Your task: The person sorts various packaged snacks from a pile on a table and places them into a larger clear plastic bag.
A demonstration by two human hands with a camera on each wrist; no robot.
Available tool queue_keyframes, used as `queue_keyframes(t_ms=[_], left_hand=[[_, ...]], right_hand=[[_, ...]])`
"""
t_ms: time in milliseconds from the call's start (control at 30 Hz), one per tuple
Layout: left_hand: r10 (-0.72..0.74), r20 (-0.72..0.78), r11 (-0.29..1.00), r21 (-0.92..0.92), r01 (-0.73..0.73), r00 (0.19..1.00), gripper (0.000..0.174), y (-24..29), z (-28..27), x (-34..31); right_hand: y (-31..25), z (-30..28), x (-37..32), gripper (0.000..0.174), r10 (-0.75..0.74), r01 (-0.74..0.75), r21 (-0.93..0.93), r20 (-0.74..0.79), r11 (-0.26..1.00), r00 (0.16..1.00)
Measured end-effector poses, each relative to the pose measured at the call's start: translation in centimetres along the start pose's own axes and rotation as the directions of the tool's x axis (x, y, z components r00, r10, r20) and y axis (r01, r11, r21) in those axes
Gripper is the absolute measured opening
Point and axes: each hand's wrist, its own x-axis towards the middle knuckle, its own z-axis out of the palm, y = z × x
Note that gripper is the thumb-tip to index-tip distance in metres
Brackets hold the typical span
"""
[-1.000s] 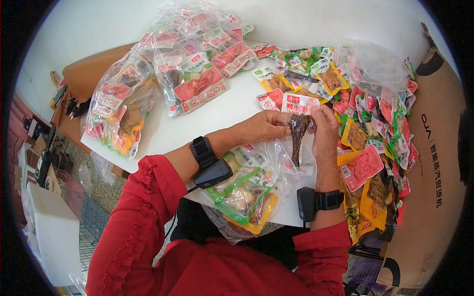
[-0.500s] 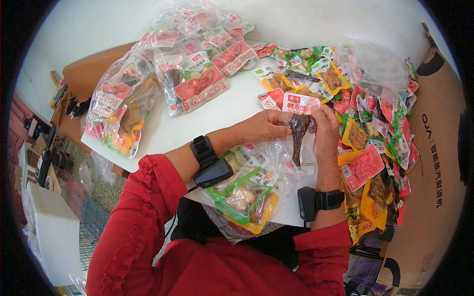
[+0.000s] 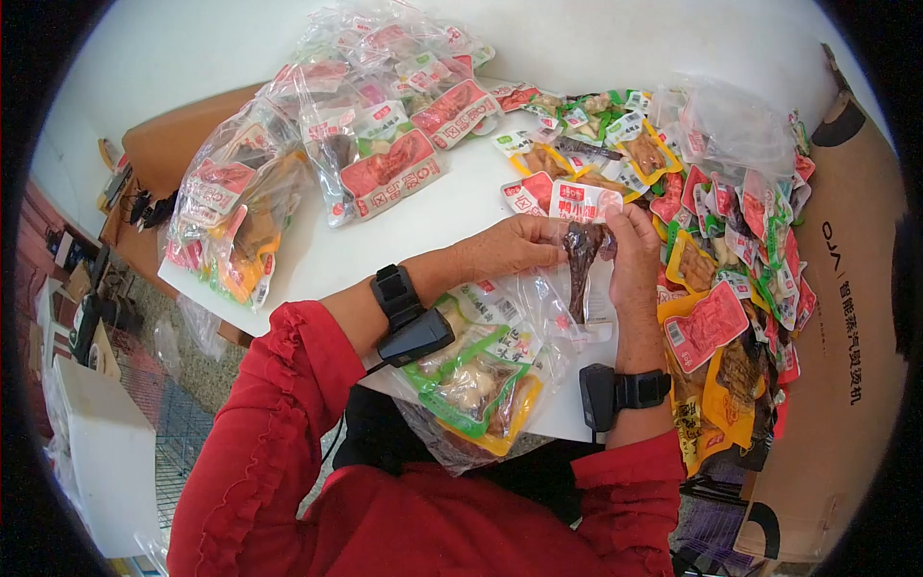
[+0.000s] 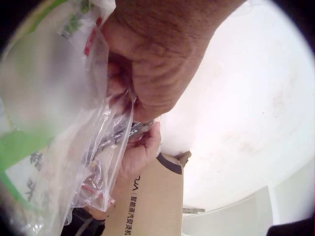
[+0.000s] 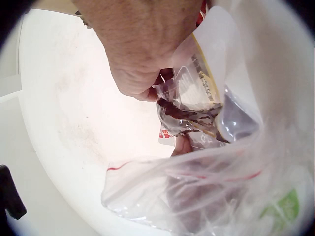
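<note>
Clear plastic pouch with a dark drumstick and a red-and-white label (image 3: 581,264), pinched from both sides

At the far left of the head view, a large clear bag of colourful packets (image 3: 231,207) rests on the white table (image 3: 461,197). Nearer the person, a clear plastic bag (image 3: 471,370) holds green-edged and yellow-edged packets; the right wrist view alone makes out a thin red line (image 5: 226,177) along such clear plastic.

The left hand (image 3: 510,246) pinches the pouch's left side. The left wrist view shows its fingers curled, while the right wrist view catches one of its fingertips against the pouch, below the drumstick.

The pouch is between the hands, above the table. The right hand (image 3: 633,258) grasps its upper right side, fingers bent.

Rightward lies a heap of red, green and yellow packets (image 3: 711,260), then a brown cardboard box (image 3: 827,317), whose black print the left wrist view also shows.
</note>
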Motion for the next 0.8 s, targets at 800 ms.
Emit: queue_keyframes(t_ms=[800], left_hand=[[0.002,-0.022,1.000,0.018,-0.002,1.000,0.025,-0.8,-0.2,0.4]], right_hand=[[-0.2,0.1,-0.1,0.008,0.011,-0.011,-0.008,-0.005,1.000,1.000]])
